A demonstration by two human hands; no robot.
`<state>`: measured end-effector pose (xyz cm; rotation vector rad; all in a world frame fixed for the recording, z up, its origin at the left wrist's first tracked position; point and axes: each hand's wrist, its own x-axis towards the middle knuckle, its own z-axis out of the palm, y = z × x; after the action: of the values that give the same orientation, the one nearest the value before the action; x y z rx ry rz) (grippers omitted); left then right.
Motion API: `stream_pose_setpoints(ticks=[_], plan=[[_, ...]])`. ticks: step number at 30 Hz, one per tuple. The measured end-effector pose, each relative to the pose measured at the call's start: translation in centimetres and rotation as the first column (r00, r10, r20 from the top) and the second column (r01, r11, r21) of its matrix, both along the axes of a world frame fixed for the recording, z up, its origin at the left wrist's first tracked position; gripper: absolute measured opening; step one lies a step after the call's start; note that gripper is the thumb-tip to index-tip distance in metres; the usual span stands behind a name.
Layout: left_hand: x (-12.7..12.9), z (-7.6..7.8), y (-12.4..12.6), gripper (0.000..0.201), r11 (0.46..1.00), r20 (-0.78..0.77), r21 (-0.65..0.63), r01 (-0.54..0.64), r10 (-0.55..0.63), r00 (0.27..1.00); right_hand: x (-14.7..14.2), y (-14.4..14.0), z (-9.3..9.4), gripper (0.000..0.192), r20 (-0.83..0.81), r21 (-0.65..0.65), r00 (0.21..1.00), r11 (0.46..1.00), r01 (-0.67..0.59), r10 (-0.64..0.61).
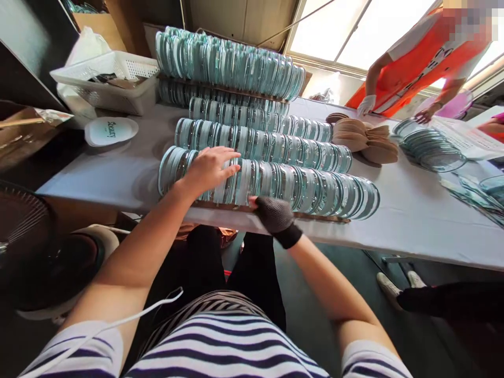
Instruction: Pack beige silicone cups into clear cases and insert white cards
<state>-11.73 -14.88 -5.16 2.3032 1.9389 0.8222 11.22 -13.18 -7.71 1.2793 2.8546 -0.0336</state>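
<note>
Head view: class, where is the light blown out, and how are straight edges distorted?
Head view: the window at top right is blown out to white; the table edge bows from wide-angle distortion; the glass discs under the left hand stay sharp.

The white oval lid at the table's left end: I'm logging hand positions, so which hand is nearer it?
Left. The left hand rests on the nearest row of glass discs, right of the white oval lid; the gloved right hand is farther right.

Long white-covered table (413,220) running across the room, dark grey-green floor (315,315) lying beneath. Bright daylight pouring through large framed windows (354,31) at the back. White perforated plastic basket (110,79) sitting at the table's far left, brown cardboard box (100,26) standing behind it. Black round fan (23,231) standing at left.
</note>
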Motion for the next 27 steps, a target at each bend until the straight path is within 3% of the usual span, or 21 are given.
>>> stream_pose_setpoints(ticks=[2, 4, 7, 10, 12, 16, 23, 27], plan=[[1.5, 0.2, 0.6, 0.045, 0.999, -0.020, 0.031, 0.040, -0.039, 0.999, 0.6, 4.1, 3.0, 0.046, -0.090, 0.146, 0.993, 0.985, 0.092, -0.079], [3.2, -0.3, 1.2, 0.046, 0.997, -0.072, 0.033, 0.076, -0.074, 0.995, 0.0, 8.6, 5.4, 0.040, 0.001, 0.146, 0.998, 0.987, 0.068, -0.068], [4.8, -1.6, 1.9, 0.047, 0.997, -0.125, 0.029, 0.078, -0.074, 0.989, -2.8, 14.2, 6.6, 0.031, 0.226, -0.126, 0.966, 0.987, -0.101, 0.127], [5.1, -2.4, 2.1, 0.046, 0.997, -0.135, 0.048, 0.067, -0.060, 0.989, -5.8, 17.0, 6.6, 0.033, 0.301, -0.326, 0.891, 0.915, -0.238, 0.339], [5.0, -2.5, 2.1, 0.045, 0.996, -0.137, 0.054, 0.069, -0.061, 0.989, -7.0, 17.2, 6.9, 0.032, 0.372, -0.319, 0.843, 0.906, -0.278, 0.390], [5.0, -2.2, 2.0, 0.043, 0.997, -0.135, 0.033, 0.069, -0.064, 0.989, -6.4, 15.0, 7.7, 0.030, 0.461, -0.069, 0.838, 0.954, -0.293, 0.291], [5.2, -2.2, 2.2, 0.043, 0.999, -0.101, 0.023, 0.042, -0.039, 0.994, -0.9, 8.0, 6.4, 0.033, 0.099, 0.098, 0.987, 0.985, -0.140, 0.130], [5.1, -2.4, 2.1, 0.046, 0.999, -0.127, 0.032, 0.036, -0.032, 0.991, -0.5, 9.4, 6.2, 0.036, 0.090, 0.087, 0.996, 0.996, -0.025, 0.017]])
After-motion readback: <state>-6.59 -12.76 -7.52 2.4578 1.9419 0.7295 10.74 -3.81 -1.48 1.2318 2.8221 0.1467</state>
